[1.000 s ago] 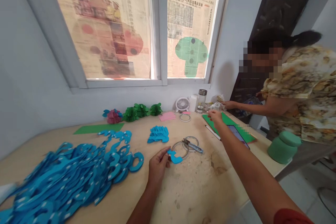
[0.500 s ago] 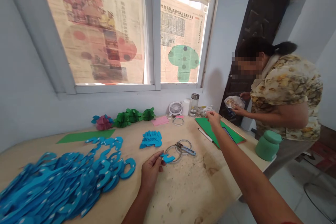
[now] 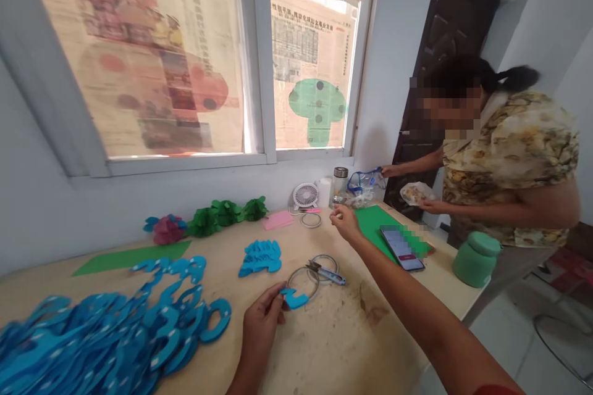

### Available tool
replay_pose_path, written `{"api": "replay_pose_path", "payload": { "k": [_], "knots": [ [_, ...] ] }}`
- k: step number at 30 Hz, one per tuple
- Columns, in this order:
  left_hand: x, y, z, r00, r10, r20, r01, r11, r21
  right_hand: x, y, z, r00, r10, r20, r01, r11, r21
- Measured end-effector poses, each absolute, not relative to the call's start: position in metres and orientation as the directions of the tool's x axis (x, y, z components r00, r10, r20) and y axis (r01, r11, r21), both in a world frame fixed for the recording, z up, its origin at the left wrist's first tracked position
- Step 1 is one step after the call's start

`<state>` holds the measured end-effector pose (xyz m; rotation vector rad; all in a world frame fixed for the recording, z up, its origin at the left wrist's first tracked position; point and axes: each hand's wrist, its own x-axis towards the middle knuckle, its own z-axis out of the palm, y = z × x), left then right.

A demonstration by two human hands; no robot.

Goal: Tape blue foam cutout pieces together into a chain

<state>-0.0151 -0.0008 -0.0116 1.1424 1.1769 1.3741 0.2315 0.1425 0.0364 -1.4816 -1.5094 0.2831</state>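
Left grip (image 3: pixel 262 315): closed on the blue piece (image 3: pixel 296 300), thumb and fingers pinching just the near end, with the curved part sticking out to the right of the fingertips. Hold that end firmly but lightly, so as not to crease or twist the soft-looking curve. Leave the free part uncovered, in plain sight for close work.

Right grip (image 3: pixel 345 222): raised ahead and to the right of the left one, fingertips drawn close together; cannot tell if fully closed, or on anything fine such as a thread. If pinching a thread, draw smoothly and in line with the piece, easing off at the first tug or pucker, to avoid a knot or a bent edge.

Mind the ring (image 3: pixel 317 287) at the far side of the piece, overlapping in view; cannot tell if touching. Lift a little off the desk (image 3: pixel 324 345) to avoid snagging there. Watch also for the snips (image 3: pixel 331 274), ahead and right of the left grip, points toward the piece. Steer clear of the blue stack (image 3: pixel 262 257), straight beyond the left grip, and the phone (image 3: pixel 401 248), right of the right grip.
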Motion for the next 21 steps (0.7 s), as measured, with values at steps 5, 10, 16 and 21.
{"api": "replay_pose_path", "payload": {
  "k": [5,10,16,21],
  "knots": [
    [-0.018,0.003,-0.016,-0.091,0.995,0.039,-0.054,-0.044,0.998,0.252,0.162,0.044,0.313,0.843,0.437,0.693,0.113,-0.713],
    [-0.02,0.009,-0.027,-0.111,0.993,0.027,-0.055,-0.034,0.998,0.3,0.189,0.056,0.438,0.812,0.386,0.701,-0.04,-0.712],
    [-0.021,0.006,-0.02,-0.106,0.994,0.014,0.003,-0.014,1.0,0.314,0.2,0.043,0.488,0.802,0.343,0.681,-0.105,-0.725],
    [-0.019,0.004,-0.012,-0.105,0.994,0.04,0.031,-0.037,0.999,0.318,0.196,0.052,0.513,0.776,0.367,0.651,-0.074,-0.755]
  ]
}}
